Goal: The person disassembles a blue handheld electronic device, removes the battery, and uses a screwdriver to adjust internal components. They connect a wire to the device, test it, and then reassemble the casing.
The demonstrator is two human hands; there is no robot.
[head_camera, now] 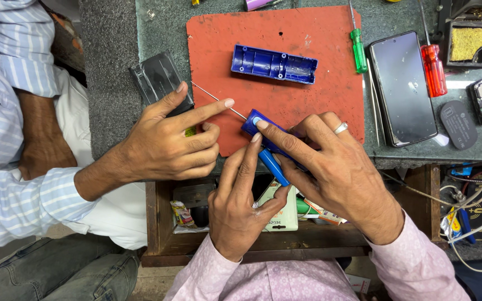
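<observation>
- The left hand (pixel 241 206) and right hand (pixel 330 167) both pinch a small blue casing (pixel 267 146) at the orange mat's (pixel 330 50) six-o'clock edge, bracing it from both sides.
- A co-worker's hand (pixel 168 139), at nine o'clock, aims a thin metal probe (pixel 217 100) into the casing's end, forefinger stretched along it for control.
- The empty blue shell half (pixel 273 64) lies apart at twelve o'clock.

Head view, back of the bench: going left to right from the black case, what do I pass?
Black case → blue plastic shell → green screwdriver → dark phone → red screwdriver → yellow sponge tray.
</observation>
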